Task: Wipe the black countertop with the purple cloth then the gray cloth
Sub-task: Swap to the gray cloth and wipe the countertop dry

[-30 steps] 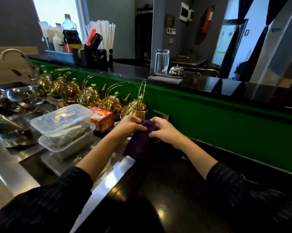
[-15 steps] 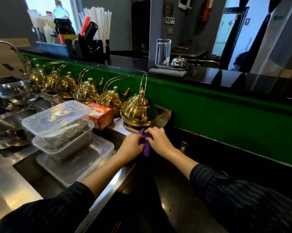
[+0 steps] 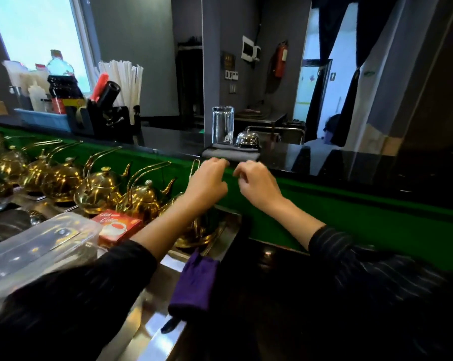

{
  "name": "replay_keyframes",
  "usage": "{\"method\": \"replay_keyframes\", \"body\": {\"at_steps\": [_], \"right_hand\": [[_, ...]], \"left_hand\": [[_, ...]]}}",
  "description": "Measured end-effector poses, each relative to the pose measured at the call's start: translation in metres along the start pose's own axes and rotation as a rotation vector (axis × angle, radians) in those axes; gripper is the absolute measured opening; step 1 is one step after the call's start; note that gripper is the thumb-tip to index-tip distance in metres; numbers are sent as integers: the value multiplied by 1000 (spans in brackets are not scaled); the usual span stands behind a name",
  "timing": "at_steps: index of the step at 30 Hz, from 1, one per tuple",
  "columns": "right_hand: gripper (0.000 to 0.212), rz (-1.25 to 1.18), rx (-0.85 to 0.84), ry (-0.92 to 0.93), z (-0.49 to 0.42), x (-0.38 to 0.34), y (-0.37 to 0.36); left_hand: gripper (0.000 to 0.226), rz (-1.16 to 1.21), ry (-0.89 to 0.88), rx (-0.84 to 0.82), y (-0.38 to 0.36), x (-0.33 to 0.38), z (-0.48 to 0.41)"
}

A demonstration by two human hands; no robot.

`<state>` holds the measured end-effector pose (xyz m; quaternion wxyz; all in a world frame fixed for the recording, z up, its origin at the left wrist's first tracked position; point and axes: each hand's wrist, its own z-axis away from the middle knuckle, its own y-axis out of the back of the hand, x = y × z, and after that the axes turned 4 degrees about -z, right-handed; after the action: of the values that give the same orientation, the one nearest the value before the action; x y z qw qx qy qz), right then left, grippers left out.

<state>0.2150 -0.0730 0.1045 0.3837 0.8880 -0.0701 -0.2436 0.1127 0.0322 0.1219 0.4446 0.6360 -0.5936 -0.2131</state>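
Observation:
The purple cloth (image 3: 195, 284) lies folded at the left edge of the black countertop (image 3: 285, 303), beside the steel counter, with no hand on it. Both hands are raised in front of the green counter wall. My left hand (image 3: 207, 185) and my right hand (image 3: 256, 185) hover with loosely curled fingers and hold nothing, just below the gray cloth (image 3: 230, 153). That cloth lies folded on the upper black ledge (image 3: 324, 162), under a tall glass (image 3: 222, 125) and a chrome bell (image 3: 247, 139).
A row of brass teapots (image 3: 95, 188) lines the steel counter (image 3: 152, 332) on the left. A red tea box (image 3: 117, 226) and clear plastic containers (image 3: 35, 246) sit in front of them. Straws, bottles and a black holder (image 3: 103, 118) stand on the ledge's left.
Both hands have let go of the purple cloth, which now rests at the countertop's left edge. They have risen toward the gray cloth on the upper ledge. The view has tilted upward.

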Motion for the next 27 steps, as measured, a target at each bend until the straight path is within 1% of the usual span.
{"method": "replay_keyframes", "body": {"at_steps": [2, 3, 5, 7, 9, 10, 12, 14, 17, 19, 22, 27], "right_hand": [[35, 155, 24, 2, -27, 8, 13], [45, 237, -13, 2, -37, 12, 17], [66, 367, -161, -13, -55, 21, 17], [75, 428, -334, -63, -68, 30, 12], [71, 419, -450, -120, -74, 37, 5], [66, 393, -450, -137, -74, 39, 2], [54, 354, -341, -120, -70, 42, -1], [44, 380, -237, -64, -64, 44, 1], [27, 382, -181, -29, -55, 43, 14], [19, 312, -153, -52, -50, 40, 31], [17, 193, -122, -95, -42, 36, 67], [11, 96, -70, -156, -25, 50, 138]], "left_hand": [[60, -87, -47, -24, -3, -4, -40], [64, -139, -57, -59, -7, -8, -58], [72, -230, -83, -150, -18, -18, -88], [77, -274, -72, -252, -29, -28, -106], [77, -304, -55, -341, -37, -36, -112], [75, -317, -51, -348, -40, -38, -113], [65, -296, -48, -265, -42, -41, -110], [52, -259, -67, -155, -40, -40, -105], [35, -227, -130, -62, -35, -33, -92], [29, -195, -143, -44, -28, -23, -84], [26, -138, -158, -31, -14, -2, -78], [21, 28, -195, -30, 0, 48, -77]]}}
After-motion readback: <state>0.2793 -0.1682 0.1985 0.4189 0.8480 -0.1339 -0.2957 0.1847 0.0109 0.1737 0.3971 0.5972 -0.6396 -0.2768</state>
